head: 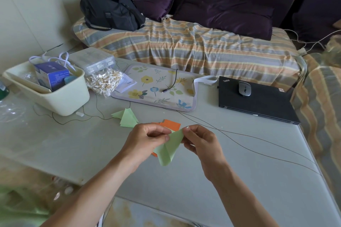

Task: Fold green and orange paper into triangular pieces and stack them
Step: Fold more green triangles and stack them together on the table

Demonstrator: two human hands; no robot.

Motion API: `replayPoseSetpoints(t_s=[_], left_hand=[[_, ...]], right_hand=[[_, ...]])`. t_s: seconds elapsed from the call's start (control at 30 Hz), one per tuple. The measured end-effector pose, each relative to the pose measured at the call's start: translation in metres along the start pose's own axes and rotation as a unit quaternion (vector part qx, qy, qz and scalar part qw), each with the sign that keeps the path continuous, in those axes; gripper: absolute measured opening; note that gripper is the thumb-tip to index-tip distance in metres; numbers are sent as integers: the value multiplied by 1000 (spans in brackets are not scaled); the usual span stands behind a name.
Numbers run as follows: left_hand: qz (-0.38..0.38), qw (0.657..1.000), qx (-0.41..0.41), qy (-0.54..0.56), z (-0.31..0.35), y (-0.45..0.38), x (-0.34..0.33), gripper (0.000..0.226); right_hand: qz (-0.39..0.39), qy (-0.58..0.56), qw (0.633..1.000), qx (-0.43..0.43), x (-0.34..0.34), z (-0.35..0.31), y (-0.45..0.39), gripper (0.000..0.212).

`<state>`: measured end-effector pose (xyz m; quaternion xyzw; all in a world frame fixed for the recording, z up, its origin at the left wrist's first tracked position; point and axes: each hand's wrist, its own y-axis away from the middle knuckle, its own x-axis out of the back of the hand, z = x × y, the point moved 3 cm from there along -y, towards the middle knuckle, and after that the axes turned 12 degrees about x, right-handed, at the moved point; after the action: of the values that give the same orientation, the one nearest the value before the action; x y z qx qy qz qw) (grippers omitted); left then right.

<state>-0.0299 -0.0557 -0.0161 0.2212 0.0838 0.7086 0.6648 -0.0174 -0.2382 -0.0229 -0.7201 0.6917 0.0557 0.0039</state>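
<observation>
home living room | sofa (pixel 212 5) with cushions | cluttered table (pixel 239 143)

Laptop (pixel 258 101), mouse (pixel 244 88), floral mat (pixel 156 88)

The orange paper (pixel 169 125) lies mostly hidden behind the left hand (pixel 147 140) and the green sheet (pixel 168 148). Print on the blue box (pixel 52 76) is too small to read. The counter (pixel 239 171) runs off the bottom edge.

Left hand (pixel 147 139), right hand (pixel 200 142): bare, no rings, no watch. Forearms bare, no sleeves visible. Nails short, unpainted.
</observation>
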Motion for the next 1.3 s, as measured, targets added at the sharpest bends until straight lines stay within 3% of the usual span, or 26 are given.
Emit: replayPoseSetpoints(t_s=[0.4, 0.57, 0.77, 1.17, 1.3], left_hand=[[12, 999, -21, -25, 2, 2, -4, 5], [25, 992, -90, -85, 7, 3, -2, 10], [26, 989, -115, -92, 9, 1, -2, 10], [41, 994, -34, -97, 2, 2, -3, 7], [50, 995, -34, -78, 2, 3, -2, 10]], right_hand=[[1, 74, 997, 38, -4, -4, 2, 15], [11, 66, 997, 33, -3, -4, 1, 16], [21, 61, 997, 30, -3, -4, 1, 17], [16, 79, 996, 50, -5, 0, 1, 15], [-33, 31, 999, 7, -9, 2, 3, 17]])
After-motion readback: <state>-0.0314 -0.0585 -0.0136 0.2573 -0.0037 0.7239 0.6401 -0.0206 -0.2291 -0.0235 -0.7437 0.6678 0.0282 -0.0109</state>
